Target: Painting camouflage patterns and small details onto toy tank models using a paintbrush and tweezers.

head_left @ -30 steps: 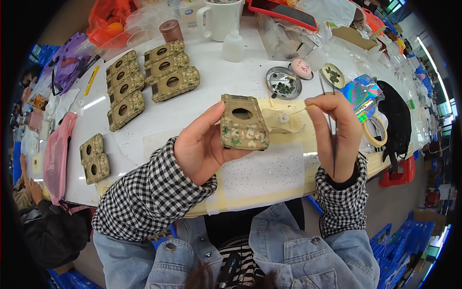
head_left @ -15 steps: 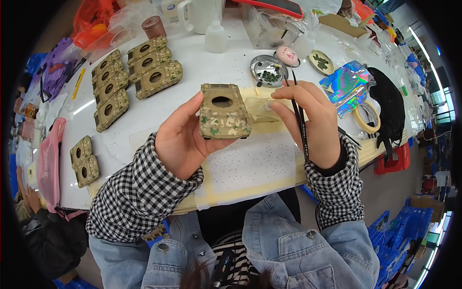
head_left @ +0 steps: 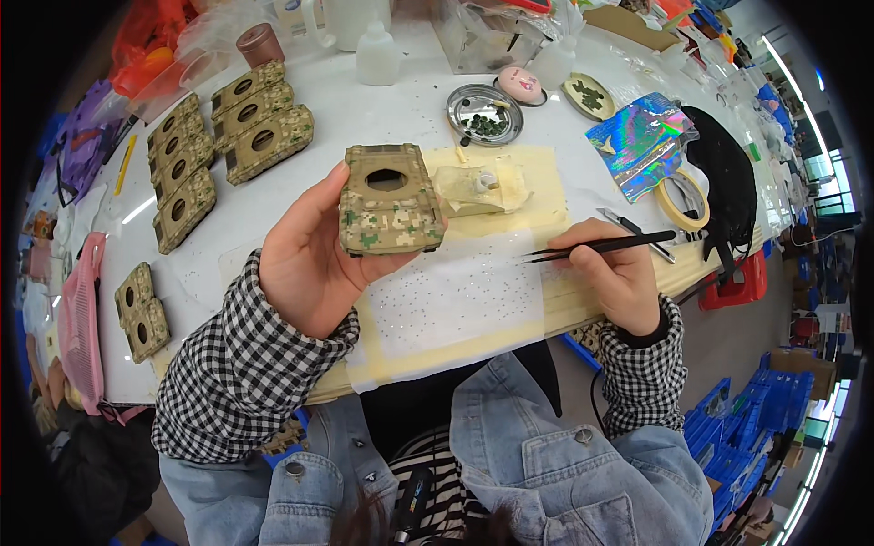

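My left hand (head_left: 305,268) is closed around a camouflage-painted model tank hull (head_left: 390,214), thumb along its left side and fingers underneath. The hull is tilted so that its top, with a round hole, faces up. To the right, my right hand (head_left: 621,280) pinches black tweezers (head_left: 628,243) held nearly level. Their tips point left, over a white sheet (head_left: 437,332) strewn with tiny dark and shiny specks. Just beyond the tips lies a cream-coloured taped block (head_left: 482,193) with a small whitish lump on top.
More camouflage hulls stand in rows at the left (head_left: 187,214). Beyond the sheet are a round dish (head_left: 484,116) of dark green bits, a pink oval case (head_left: 521,85) and a second dish (head_left: 587,97). On the right lie tape (head_left: 683,202), a craft knife (head_left: 642,235) and an iridescent pouch (head_left: 637,146).
My right hand has come down from beside the taped block toward the sheet's right side. The tweezers have swung from upright to nearly level. My left hand still holds the hull.
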Demonstrator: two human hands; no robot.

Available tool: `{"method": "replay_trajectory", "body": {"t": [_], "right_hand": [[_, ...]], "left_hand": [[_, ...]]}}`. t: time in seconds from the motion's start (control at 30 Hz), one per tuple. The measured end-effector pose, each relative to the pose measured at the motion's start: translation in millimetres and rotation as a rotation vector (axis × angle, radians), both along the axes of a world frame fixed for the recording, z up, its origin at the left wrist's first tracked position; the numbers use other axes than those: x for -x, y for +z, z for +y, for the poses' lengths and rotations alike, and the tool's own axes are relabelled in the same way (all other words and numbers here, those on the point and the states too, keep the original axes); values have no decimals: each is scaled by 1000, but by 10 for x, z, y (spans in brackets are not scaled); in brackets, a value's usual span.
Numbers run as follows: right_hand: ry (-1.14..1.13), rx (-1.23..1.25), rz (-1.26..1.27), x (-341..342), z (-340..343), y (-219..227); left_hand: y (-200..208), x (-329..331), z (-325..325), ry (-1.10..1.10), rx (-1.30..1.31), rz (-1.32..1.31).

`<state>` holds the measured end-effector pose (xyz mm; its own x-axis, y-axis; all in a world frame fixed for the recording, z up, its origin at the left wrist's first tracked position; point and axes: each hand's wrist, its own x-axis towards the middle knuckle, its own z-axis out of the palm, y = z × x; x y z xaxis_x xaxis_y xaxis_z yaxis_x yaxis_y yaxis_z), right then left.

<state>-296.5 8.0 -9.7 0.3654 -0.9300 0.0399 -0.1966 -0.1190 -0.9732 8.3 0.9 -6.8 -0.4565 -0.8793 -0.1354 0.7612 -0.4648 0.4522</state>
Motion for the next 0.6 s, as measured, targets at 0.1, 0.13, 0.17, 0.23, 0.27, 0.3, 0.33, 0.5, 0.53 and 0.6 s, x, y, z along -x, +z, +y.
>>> {"method": "replay_trajectory", "body": {"t": [0.1,0.13,0.17,0.23,0.27,0.3,0.33,0.5,0.53,0.6], "right_hand": [[-40,-55,-78,-67,-11,-79],[-57,-60,-78,-76,-18,-87],[-74,-64,-78,-87,-21,-95],[-76,-55,-72,-107,-15,-114],[-69,-62,-63,-106,-16,-117],[-61,-69,-54,-108,-16,-121],[-60,-69,-52,-107,-17,-123],[-73,-77,-45,-104,-14,-118],[-73,-76,-45,-105,-13,-117],[-71,-75,-45,-111,-14,-116]], "left_hand": [[24,8,-8,-16,-7,6],[33,8,-10,-23,-8,8],[42,9,-8,-22,-16,11],[52,14,-1,-20,-33,18],[43,11,-6,-31,-19,34],[27,0,-7,-39,-6,50],[17,-7,-6,-48,7,66],[66,29,4,-17,-21,-1],[67,30,5,-16,-21,-4],[68,27,2,-17,-19,-6]]}}
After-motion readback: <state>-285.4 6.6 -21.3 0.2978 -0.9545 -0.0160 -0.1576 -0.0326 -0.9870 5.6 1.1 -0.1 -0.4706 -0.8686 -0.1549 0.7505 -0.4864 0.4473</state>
